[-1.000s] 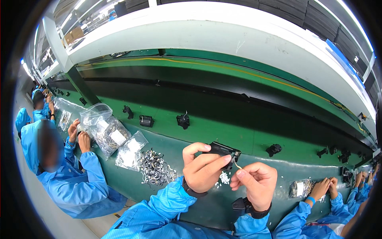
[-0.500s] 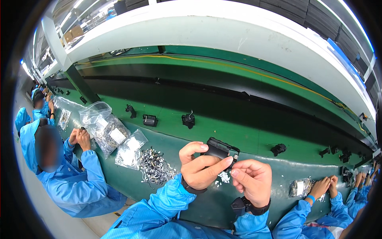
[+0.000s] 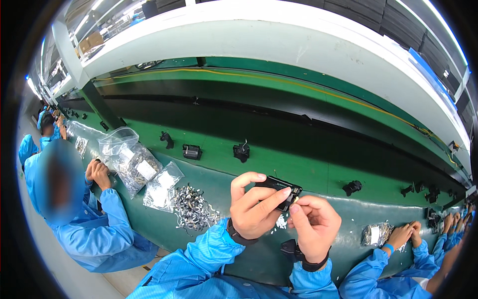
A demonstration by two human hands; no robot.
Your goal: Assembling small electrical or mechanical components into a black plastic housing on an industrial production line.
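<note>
A black rectangular plastic housing is held up over the bench edge by my left hand, thumb on its far side and fingers spread along its near face. At the housing's right end, my right hand has thumb and index finger pinched together. A tiny pale bit shows at those fingertips, too small to name. Below the hands, small white pieces lie scattered on the green mat. To the left is a heap of short black-and-white cable pieces.
Clear plastic bags of small parts lie to the left, near a co-worker in blue. Several black assemblies sit along the green strip beyond the bench. At right, another person's hands work beside a parts bag. A white shelf spans overhead.
The housing has turned in my left hand, its right end tipping down. My right fingers have moved up against that end. The black assemblies on the green strip have shifted slightly right.
</note>
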